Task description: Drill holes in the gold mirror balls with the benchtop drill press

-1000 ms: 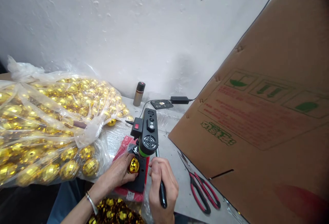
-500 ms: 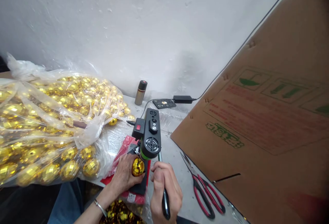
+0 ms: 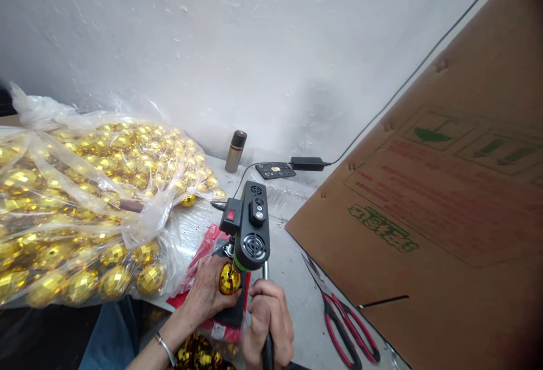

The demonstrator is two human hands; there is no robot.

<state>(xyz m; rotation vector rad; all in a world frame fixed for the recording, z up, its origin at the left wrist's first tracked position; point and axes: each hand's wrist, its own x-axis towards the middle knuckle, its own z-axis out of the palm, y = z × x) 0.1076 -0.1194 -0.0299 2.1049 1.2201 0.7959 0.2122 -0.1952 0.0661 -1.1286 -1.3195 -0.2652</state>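
Note:
My left hand (image 3: 206, 292) is closed around a gold faceted ball (image 3: 229, 279), holding it under the head of a small black bench drill press (image 3: 251, 226). Where the tool meets the ball is hidden by the drill head. My right hand (image 3: 271, 320) grips the black end of the press's lever handle (image 3: 267, 353), just right of the base. Beneath the left hand lie the dark base (image 3: 231, 316) and a red plastic sheet (image 3: 203, 245).
Clear plastic bags of gold balls (image 3: 85, 211) fill the left side. More gold balls (image 3: 199, 353) sit below my left forearm. Red-handled scissors (image 3: 345, 325) lie by a large cardboard box (image 3: 424, 189). Behind stand a small bottle (image 3: 236, 152) and a black power adapter (image 3: 307, 163).
My right hand has drawn the lever handle slightly lower and toward me. The left hand keeps the ball under the drill head. The whole view has shifted a little.

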